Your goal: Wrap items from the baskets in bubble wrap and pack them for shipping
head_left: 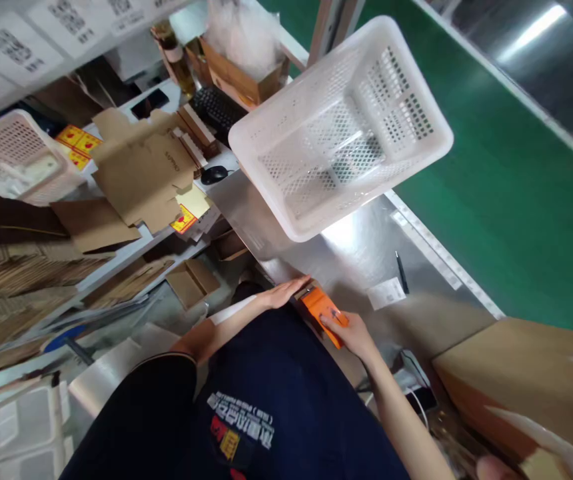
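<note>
In my right hand (350, 332) is an orange tape dispenser (320, 308), the fingers wrapped round its body. Its dark front end points up and left, close to the metal table's near edge. Beneath it, close against my dark apron, lies a brown surface that looks like a cardboard box (349, 363), mostly hidden. My left hand (285, 294) is open, with straight fingers lying flat beside the dispenser's front end. I cannot tell whether its fingertips touch the box.
A white perforated basket (299, 227) stands across the metal table (366, 243). Right of it are a paper slip (385, 294) and a pen (402, 272), with a green belt (516, 220) beyond. Flattened cardboard (141, 173), a mouse (213, 175) and a keyboard (216, 110) lie left. A large carton (521, 360) stands right.
</note>
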{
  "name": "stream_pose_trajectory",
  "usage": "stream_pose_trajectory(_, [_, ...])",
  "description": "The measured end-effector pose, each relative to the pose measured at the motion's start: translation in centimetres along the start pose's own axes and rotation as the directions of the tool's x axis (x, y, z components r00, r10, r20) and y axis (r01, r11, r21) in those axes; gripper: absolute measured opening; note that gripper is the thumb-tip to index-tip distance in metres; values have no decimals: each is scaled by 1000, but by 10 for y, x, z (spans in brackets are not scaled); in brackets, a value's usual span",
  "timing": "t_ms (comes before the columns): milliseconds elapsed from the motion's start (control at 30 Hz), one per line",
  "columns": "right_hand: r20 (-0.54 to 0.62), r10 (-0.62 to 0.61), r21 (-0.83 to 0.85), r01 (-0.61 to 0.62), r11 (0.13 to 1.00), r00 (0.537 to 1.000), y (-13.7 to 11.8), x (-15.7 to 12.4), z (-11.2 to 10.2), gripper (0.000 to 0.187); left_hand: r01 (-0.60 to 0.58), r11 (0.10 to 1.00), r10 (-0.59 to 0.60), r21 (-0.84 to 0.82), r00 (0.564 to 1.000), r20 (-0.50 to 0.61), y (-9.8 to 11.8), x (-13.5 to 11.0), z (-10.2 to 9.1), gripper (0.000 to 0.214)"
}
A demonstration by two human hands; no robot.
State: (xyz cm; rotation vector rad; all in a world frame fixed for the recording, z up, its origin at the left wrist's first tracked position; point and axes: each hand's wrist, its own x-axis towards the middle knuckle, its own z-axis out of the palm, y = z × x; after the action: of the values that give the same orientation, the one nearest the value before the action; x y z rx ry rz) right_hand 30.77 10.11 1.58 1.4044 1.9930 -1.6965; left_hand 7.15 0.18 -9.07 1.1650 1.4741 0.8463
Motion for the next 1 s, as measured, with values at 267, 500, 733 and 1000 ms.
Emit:
stream_pose_trajectory(267, [-13, -54, -7, 54, 999, 998, -6, -2, 1, 59, 169, 963, -137, -211, 978, 160, -8, 3, -9, 90])
stream_pose_trajectory(500, [-9, -125, -13, 125, 992, 992, -2, 0, 1, 55, -220, 964, 171, 153, 945, 278, 26, 20, -32, 88])
stream_pose_trajectory(733, [-23, -123, 11, 123, 992, 992, 0, -22, -6, 49, -217, 920, 135, 327, 957, 258, 18, 29, -36, 83])
stream_pose_trajectory(1000, [7, -50, 134, 48, 990, 999, 126, -65, -19, 58, -191, 807, 35, 559, 960, 277, 51, 17, -42, 73])
